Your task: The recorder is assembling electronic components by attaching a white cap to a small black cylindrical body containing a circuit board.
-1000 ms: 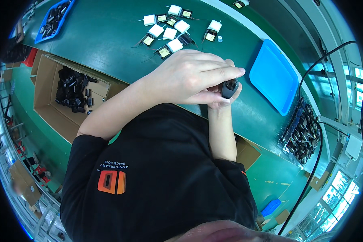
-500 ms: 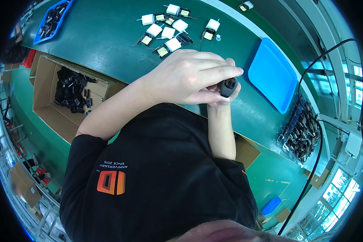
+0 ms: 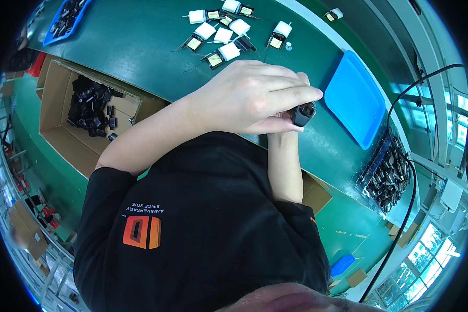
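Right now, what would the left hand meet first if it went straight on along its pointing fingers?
The left hand would probably meet the blue tray first, though its height above the tray is unclear.

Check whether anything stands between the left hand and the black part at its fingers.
Nothing visible does: the left hand has its thumb against the black part and its fingers arched over it. The side behind the hand is hidden.

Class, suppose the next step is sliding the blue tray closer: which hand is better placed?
Probably the right hand: its forearm is on the side of the blue tray, while the left hand reaches from the opposite side, gripping the black part. The right's grip is hidden.
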Demonstrator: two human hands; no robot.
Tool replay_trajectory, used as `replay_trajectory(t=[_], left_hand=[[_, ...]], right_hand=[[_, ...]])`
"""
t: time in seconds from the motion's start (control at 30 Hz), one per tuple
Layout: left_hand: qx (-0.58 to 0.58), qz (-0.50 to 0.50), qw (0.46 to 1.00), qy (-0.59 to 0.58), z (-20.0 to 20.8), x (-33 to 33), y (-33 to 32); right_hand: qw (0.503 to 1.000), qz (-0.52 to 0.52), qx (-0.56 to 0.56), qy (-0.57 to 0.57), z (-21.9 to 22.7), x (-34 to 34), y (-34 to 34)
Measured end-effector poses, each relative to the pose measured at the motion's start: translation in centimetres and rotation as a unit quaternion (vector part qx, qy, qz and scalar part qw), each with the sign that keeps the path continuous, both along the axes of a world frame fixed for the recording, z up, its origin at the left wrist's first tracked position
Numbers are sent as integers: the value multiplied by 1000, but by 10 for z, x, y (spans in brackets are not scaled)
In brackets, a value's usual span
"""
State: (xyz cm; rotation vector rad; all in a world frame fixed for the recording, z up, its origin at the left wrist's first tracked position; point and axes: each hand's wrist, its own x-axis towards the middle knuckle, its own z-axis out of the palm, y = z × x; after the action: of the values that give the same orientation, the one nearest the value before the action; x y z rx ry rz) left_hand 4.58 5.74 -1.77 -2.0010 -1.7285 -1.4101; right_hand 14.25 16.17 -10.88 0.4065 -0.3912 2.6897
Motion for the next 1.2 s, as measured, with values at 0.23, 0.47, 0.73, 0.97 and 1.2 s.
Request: replay_trajectory(t=[0.23, 0.47, 0.73, 0.97, 1.2], left_hand=[[-23, -26, 999, -21, 2, -3, -1], [-30, -31, 999, -34, 2, -20, -7], [15, -61, 998, -10, 1, -14, 2], [-71, -76, 968, -229, 5, -13, 2], [-124, -57, 945, -297, 1, 1, 18]], right_hand=[[996, -44, 77, 7, 0, 3, 7], [708, -504, 444, -221, 33, 13, 28], [918, -196, 315, -139, 65, 23, 6], [947, -189, 190, -175, 53, 18, 5], [955, -225, 132, -145, 41, 14, 1]])
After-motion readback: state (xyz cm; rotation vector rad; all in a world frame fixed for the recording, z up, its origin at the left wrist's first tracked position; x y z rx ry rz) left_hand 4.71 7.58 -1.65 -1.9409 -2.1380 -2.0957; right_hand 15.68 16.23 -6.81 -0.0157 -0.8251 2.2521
